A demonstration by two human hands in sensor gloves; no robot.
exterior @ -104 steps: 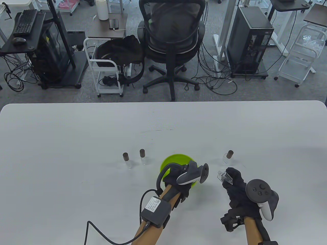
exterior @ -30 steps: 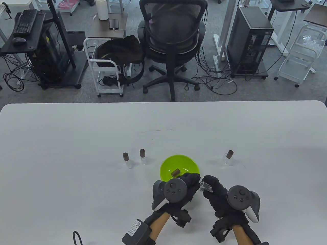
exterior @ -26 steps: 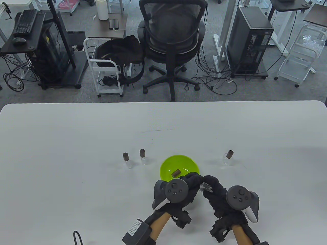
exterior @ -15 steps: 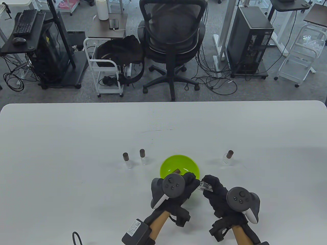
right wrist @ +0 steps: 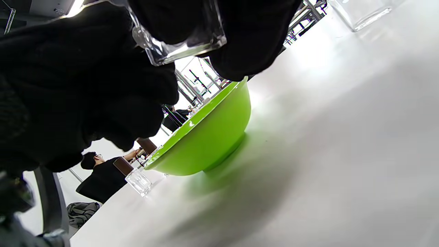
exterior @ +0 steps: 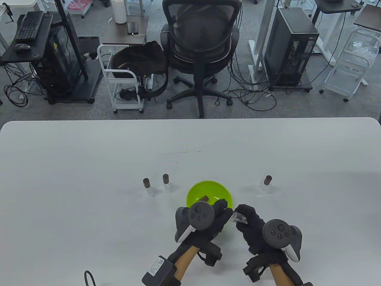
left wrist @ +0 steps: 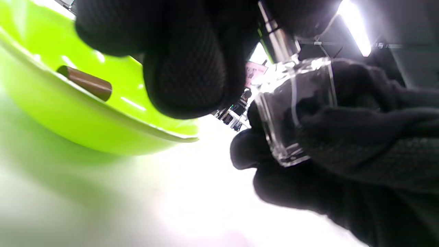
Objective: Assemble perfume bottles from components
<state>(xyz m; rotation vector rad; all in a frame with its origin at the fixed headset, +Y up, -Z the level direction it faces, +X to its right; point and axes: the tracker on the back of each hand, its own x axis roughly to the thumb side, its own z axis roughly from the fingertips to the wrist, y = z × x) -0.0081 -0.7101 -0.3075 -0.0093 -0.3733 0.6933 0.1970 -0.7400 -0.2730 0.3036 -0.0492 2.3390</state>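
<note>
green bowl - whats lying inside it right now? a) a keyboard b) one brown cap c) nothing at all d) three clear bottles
b: the green bowl holds a single brown cap lying on its side; the left wrist view shows it on the bowl's inner wall, and the table view shows its tip just beyond the left hand.

bottle neck (left wrist: 274, 34) behind left fingers (left wrist: 185, 68)
</note>
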